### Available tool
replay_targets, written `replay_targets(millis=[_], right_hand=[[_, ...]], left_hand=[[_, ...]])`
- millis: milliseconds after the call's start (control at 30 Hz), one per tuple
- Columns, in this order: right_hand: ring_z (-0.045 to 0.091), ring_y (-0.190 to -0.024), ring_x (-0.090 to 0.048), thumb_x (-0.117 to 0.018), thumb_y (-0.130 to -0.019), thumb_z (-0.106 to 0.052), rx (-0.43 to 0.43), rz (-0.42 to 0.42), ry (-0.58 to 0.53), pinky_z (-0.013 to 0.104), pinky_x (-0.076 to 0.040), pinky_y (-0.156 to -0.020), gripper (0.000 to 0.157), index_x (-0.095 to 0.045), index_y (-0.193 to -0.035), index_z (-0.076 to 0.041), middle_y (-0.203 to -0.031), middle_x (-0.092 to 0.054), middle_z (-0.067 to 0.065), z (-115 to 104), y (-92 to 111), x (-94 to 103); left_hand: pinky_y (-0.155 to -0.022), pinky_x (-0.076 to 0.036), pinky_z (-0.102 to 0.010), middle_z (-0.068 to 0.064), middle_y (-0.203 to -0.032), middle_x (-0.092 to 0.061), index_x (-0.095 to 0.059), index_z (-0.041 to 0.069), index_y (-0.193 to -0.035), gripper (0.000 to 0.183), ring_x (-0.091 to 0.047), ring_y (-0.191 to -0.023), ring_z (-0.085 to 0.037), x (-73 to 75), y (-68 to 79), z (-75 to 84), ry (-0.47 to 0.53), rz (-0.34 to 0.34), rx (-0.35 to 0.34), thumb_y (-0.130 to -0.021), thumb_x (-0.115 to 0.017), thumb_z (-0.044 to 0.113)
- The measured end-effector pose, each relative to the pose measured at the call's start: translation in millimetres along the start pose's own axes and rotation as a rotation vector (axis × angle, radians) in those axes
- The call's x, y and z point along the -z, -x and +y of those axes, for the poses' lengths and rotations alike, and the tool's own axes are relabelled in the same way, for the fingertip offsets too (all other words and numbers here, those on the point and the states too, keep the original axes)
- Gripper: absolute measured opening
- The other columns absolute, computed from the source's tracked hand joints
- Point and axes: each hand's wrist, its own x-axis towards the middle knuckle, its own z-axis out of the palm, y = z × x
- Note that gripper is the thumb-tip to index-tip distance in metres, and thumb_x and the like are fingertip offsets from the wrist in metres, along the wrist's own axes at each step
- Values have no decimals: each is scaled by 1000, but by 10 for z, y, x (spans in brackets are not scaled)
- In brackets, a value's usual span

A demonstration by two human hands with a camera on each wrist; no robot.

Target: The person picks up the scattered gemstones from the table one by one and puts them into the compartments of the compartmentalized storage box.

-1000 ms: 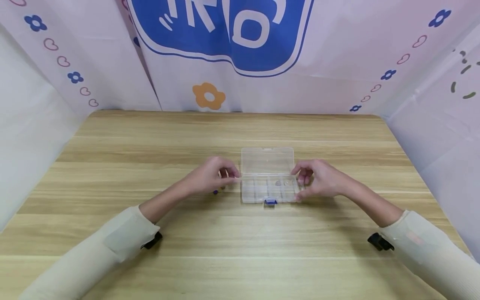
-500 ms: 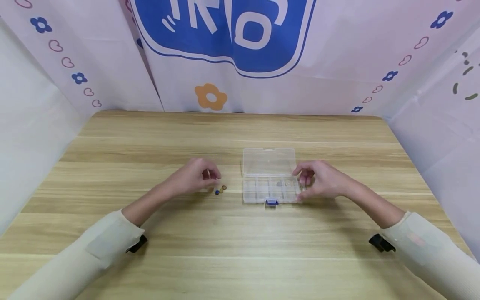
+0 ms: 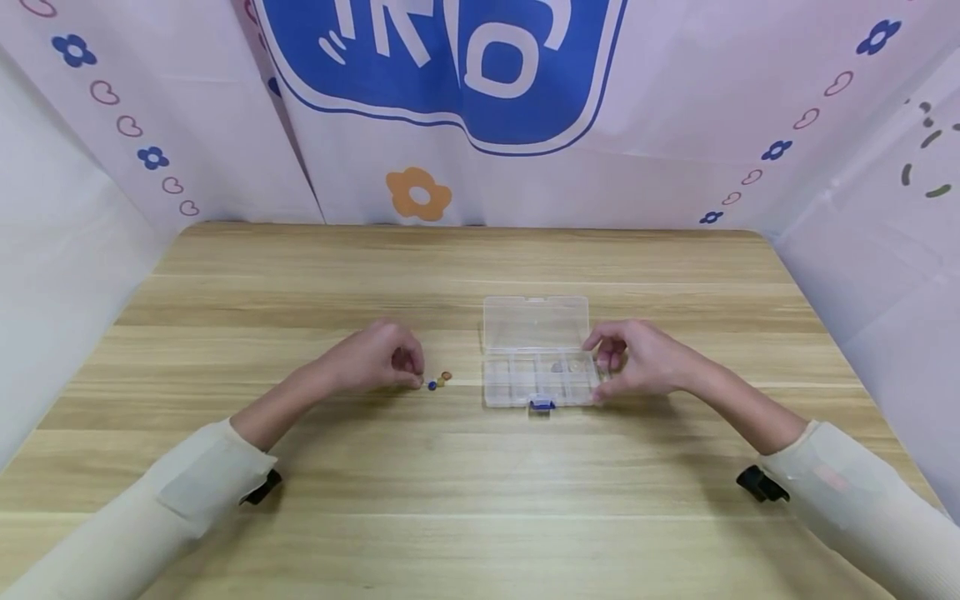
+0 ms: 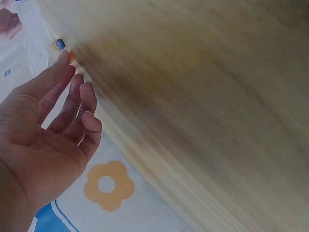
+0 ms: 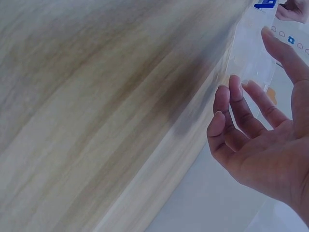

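My left hand (image 3: 378,358) is low over the table, thumb and index finger pinching a small orange bead (image 4: 72,57). Right beside those fingertips lie a blue bead (image 3: 432,386), a yellowish bead (image 3: 440,382) and a brownish one (image 3: 446,376). A clear plastic compartment box (image 3: 522,392) stands with its lid (image 3: 536,323) folded back. My right hand (image 3: 641,358) holds the box by its right end, thumb at the front corner and index finger near the hinge. Small pale pieces (image 3: 557,367) sit in the back-row compartments toward the right.
The wood-grain table (image 3: 480,500) reaches back to a white printed curtain (image 3: 675,108). A blue latch (image 3: 542,405) sticks out from the box's front edge. Black wrist camera mounts (image 3: 761,483) show below both sleeves.
My left hand has moved from the box's left edge leftward to the loose beads and come down beside them, pinching the orange one. The right hand stays at the box.
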Motion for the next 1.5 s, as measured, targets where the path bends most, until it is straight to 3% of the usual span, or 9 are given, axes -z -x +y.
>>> replay_targets(millis=[233,1033,1500], right_hand=[[21,-81,-59,-97,-68,-14,-3,0,-1,28,-52,-73,58,-67,-113,6,-87,-64,7,2,0,1],[20,-81,-59,-97,-67,-14,-5,2,12,28,-52,-73,57,-68,-113,5,-87,-65,7,-4,-4,6],[20,-81,-59,-97,-68,-14,-10,-2,16,28,-52,-73,57,-67,-112,5,-87,-65,7,-11,-7,7]], left_hand=[[-63,-53,-24,3,-78,-68,-75,7,-80,13,-59,-69,-8,-10,-1,-5,6,-1,-21,-85,-82,-2],[-61,-50,-23,3,-76,-68,-75,5,-82,10,-57,-68,-10,-18,5,5,35,-12,39,-86,-80,-3],[-61,-50,-23,0,-75,-68,-72,5,-81,13,-57,-68,-11,-17,14,-4,80,-22,13,-86,-80,-4]])
